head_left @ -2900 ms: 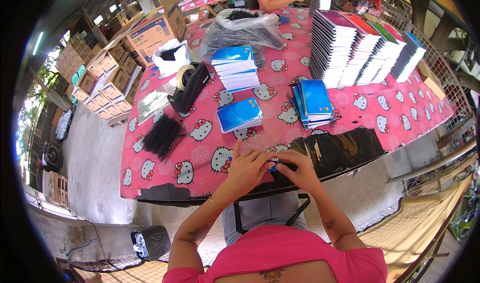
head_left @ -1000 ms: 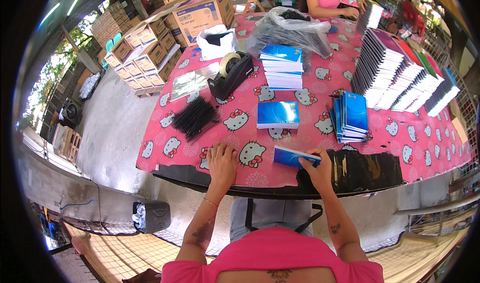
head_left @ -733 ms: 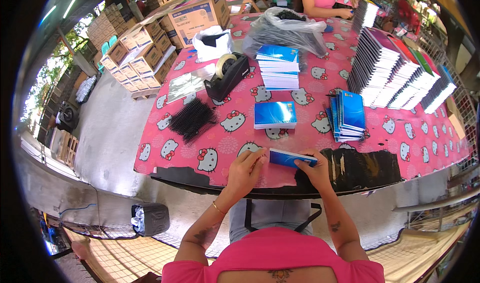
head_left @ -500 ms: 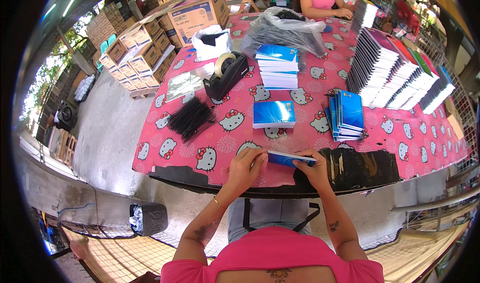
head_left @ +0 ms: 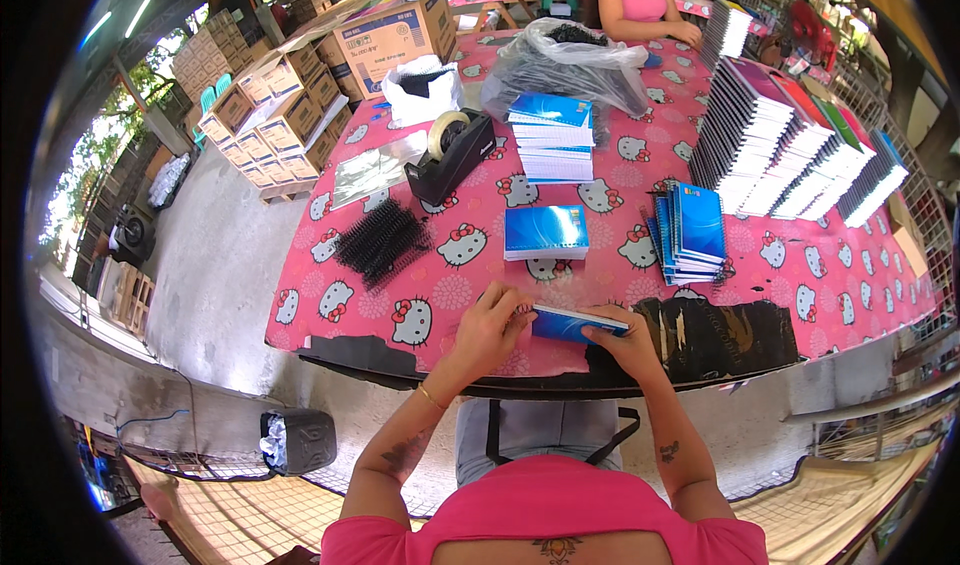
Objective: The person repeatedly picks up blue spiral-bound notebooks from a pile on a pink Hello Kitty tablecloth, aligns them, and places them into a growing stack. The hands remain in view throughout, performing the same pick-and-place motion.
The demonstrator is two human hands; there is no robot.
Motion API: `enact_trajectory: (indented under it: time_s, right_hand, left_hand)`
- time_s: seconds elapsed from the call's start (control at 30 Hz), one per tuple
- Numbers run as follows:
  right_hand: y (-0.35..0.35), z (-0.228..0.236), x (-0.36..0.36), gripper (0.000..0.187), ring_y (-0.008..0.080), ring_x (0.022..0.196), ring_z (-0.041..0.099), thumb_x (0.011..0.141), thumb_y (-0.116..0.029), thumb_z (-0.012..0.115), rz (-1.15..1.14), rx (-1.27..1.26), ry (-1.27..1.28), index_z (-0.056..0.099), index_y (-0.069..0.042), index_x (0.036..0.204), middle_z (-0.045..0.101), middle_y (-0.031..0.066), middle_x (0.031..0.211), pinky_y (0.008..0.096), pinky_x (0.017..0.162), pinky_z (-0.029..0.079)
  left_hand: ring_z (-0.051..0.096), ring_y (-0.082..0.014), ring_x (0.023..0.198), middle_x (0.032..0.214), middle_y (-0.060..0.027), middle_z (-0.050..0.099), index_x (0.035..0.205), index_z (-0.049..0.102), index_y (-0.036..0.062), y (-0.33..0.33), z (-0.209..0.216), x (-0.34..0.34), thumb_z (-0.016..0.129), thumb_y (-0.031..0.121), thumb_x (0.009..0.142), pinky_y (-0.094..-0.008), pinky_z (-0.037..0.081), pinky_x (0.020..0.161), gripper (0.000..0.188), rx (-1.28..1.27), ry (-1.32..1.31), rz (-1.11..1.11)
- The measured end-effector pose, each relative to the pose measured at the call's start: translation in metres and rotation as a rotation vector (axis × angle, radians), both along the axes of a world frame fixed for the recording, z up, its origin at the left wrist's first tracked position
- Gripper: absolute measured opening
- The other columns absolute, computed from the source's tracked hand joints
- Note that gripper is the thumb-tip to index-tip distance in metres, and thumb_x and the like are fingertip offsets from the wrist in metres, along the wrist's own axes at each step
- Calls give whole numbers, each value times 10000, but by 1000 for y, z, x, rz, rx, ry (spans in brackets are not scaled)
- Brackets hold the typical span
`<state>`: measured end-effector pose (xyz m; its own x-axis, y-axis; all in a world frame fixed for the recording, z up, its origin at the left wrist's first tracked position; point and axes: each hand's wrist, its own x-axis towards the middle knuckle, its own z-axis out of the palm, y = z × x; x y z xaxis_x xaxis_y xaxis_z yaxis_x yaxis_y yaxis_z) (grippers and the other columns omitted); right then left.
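My right hand (head_left: 622, 345) grips a small blue-covered notebook (head_left: 562, 325) at its right end, thumb on the cover. The notebook is tilted just above the near table edge. At its left edge the fingers of my left hand (head_left: 490, 327) are pinched together; something small and dark shows at the fingertips, too hidden to name. Beyond my hands lies a short stack of blue notebooks (head_left: 546, 233), with a taller stack (head_left: 552, 140) behind it. Left of these is a pile of black spiral binding coils (head_left: 382, 245). Coil-bound blue notebooks (head_left: 697, 227) lie to the right.
A black tape dispenser (head_left: 450, 160), clear plastic sheets (head_left: 378, 168) and a white bag (head_left: 422, 93) stand left. A large plastic bag (head_left: 570, 65) lies farther back. Tall notebook stacks (head_left: 745, 140) line the right. Another person (head_left: 640, 5) sits across the table. Cartons (head_left: 395, 40) stand far left.
My left hand has shifted slightly at the notebook's left edge, fingers a little higher. The notebook's blue cover now tips more into view. My right hand keeps its grip.
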<state>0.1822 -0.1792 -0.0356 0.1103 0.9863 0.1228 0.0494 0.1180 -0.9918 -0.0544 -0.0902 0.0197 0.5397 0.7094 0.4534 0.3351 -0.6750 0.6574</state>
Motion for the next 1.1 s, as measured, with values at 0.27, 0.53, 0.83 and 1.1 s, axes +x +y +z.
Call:
enact_trajectory:
  time_s: [0.27, 0.53, 0.83, 1.1]
  right_hand:
    - [-2, 0, 2, 207, 134, 967, 622, 836, 9, 755, 21, 13, -40, 713, 23, 1038, 701, 64, 1049, 279, 879, 481]
    - [-8, 7, -6, 182, 87, 838, 572, 869, -14, 738, -23, 70, -55, 708, 14, 1047, 662, 17, 895, 244, 786, 470]
    - [-8, 15, -19, 225, 75, 848, 599, 868, -67, 760, -163, 25, -38, 726, -5, 1082, 694, 14, 913, 247, 763, 478]
    - [-8, 30, -19, 199, 77, 835, 598, 890, -60, 730, -174, 8, 17, 723, 5, 1078, 702, 30, 904, 260, 766, 490]
  left_hand:
    - [617, -340, 758, 869, -138, 612, 1080, 676, 57, 16, 8, -5, 689, 158, 909, -412, 501, 676, 199, 20, 139, -152]
    - [625, -332, 972, 1176, -137, 600, 1262, 592, 85, 20, 3, -5, 651, 355, 923, -442, 507, 770, 437, -39, 375, -183]
    - [280, -378, 1473, 1561, -215, 340, 1475, 390, -29, -41, -35, 9, 520, 482, 954, -698, 171, 1110, 741, 347, 627, 142]
    - [298, -348, 1470, 1542, -202, 383, 1466, 419, 1, -24, -32, 19, 450, 594, 963, -693, 133, 1122, 778, 566, 622, 138]
